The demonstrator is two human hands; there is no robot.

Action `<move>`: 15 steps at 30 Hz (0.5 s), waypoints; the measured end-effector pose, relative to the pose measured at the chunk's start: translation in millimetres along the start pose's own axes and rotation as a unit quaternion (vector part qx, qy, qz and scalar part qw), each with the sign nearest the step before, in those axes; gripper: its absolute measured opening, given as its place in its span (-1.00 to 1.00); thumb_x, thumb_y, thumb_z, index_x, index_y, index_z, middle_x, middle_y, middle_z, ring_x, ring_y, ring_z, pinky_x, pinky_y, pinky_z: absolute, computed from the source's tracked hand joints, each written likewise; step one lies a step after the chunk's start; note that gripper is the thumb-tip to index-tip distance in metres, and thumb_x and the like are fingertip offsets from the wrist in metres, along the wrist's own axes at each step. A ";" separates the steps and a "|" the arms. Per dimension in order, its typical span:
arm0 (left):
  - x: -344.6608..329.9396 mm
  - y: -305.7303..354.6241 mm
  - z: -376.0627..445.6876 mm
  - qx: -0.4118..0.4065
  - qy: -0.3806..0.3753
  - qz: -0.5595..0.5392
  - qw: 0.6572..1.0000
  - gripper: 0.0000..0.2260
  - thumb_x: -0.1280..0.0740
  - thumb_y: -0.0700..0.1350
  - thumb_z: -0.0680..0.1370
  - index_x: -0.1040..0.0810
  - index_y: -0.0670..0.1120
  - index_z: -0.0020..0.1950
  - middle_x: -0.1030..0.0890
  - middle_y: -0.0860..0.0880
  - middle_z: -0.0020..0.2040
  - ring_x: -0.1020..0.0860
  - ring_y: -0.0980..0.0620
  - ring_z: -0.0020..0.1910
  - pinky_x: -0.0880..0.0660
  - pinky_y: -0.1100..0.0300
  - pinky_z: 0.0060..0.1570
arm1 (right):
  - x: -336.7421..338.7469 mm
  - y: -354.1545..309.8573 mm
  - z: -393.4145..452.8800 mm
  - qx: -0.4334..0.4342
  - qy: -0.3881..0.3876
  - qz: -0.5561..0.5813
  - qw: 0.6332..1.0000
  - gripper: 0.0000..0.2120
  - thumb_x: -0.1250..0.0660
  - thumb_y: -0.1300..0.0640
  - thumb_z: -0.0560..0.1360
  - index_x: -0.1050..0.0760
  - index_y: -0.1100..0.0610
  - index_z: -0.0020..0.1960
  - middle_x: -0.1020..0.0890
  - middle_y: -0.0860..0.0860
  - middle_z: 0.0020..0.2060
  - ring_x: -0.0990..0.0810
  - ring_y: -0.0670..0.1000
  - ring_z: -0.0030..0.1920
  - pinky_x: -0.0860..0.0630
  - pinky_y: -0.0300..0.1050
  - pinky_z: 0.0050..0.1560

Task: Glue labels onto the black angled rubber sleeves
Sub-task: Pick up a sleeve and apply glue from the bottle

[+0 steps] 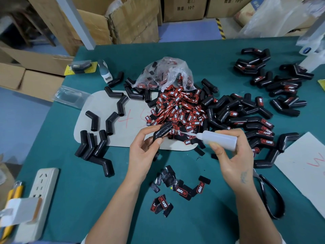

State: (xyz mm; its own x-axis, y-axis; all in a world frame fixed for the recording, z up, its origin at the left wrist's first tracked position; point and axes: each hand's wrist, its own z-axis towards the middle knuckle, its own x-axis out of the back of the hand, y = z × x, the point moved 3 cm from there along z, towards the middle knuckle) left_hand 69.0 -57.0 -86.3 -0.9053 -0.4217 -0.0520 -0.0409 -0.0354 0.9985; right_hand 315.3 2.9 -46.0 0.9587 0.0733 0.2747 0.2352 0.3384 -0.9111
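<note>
My left hand (146, 147) pinches a black angled rubber sleeve (162, 132) above the table's middle. My right hand (233, 152) grips a translucent white glue bottle (219, 139), its thin nozzle pointing left at the sleeve's upper end. A heap of red-and-black labels (179, 106) spills from a clear plastic bag (165, 73) just behind the hands. Several more labels (177, 189) lie on the green table near my wrists. Bare sleeves (98, 131) lie at the left; labelled sleeves (260, 131) are piled at the right.
A white power strip (40, 192) lies at the near left with yellow-handled cutters (12, 196) beside it. Black-handled scissors (269, 192) lie at the right by a white sheet (306, 164). Cardboard boxes (123, 20) stand beyond the table's far edge.
</note>
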 end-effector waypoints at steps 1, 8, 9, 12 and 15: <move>-0.3 0.8 -0.2 0.000 0.001 -0.002 1.000 -0.75 -0.44 -0.14 0.61 -0.66 0.10 0.25 -0.66 -0.07 0.32 -0.61 -0.24 0.33 -0.44 -0.31 0.44 | -0.4 0.0 -0.1 0.001 -0.002 0.001 1.000 -0.80 -0.39 -0.11 0.58 -0.48 -0.33 0.16 -0.59 -0.25 0.05 -0.62 -0.07 0.09 -0.47 -0.34 0.04; -0.8 4.1 -0.6 0.003 0.006 -0.016 1.000 -0.75 -0.46 -0.06 0.57 -0.67 0.11 0.25 -0.67 -0.10 0.32 -0.64 -0.21 0.29 -0.49 -0.20 0.44 | 1.8 2.6 0.7 0.002 0.006 0.000 1.000 -0.80 -0.39 -0.12 0.58 -0.47 -0.32 0.16 -0.60 -0.25 0.06 -0.62 -0.06 0.11 -0.47 -0.33 0.07; -0.6 3.8 -0.6 0.004 0.007 -0.018 1.000 -0.75 -0.46 -0.05 0.58 -0.66 0.11 0.25 -0.67 -0.11 0.32 -0.65 -0.20 0.29 -0.50 -0.16 0.43 | 1.1 2.8 0.3 0.002 0.002 -0.001 1.000 -0.80 -0.39 -0.12 0.58 -0.47 -0.32 0.17 -0.60 -0.25 0.06 -0.62 -0.06 0.11 -0.47 -0.32 0.07; -0.1 2.0 -0.7 0.008 0.001 -0.022 1.000 -0.74 -0.46 -0.07 0.60 -0.65 0.04 0.29 -0.67 -0.13 0.31 -0.66 -0.17 0.28 -0.53 -0.10 0.40 | -1.1 3.1 -1.4 0.004 -0.013 -0.009 1.000 -0.79 -0.39 -0.11 0.58 -0.47 -0.32 0.17 -0.59 -0.24 0.06 -0.62 -0.04 0.10 -0.48 -0.31 0.05; 0.8 0.5 -0.3 0.010 0.000 -0.027 1.000 -0.75 -0.45 -0.09 0.61 -0.64 0.03 0.29 -0.70 -0.08 0.28 -0.69 -0.12 0.24 -0.57 0.02 0.34 | 1.2 4.0 0.1 0.004 0.001 -0.005 1.000 -0.81 -0.39 -0.11 0.58 -0.48 -0.30 0.17 -0.59 -0.25 0.05 -0.62 -0.05 0.10 -0.47 -0.32 0.05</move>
State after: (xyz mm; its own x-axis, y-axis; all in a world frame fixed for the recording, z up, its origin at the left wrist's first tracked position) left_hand 68.4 -57.7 -85.9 -0.9017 -0.4191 -0.1061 -0.0983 -0.0403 0.9943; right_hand 317.3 4.5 -49.3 0.9566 0.0677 0.2834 0.2438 0.3469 -0.9057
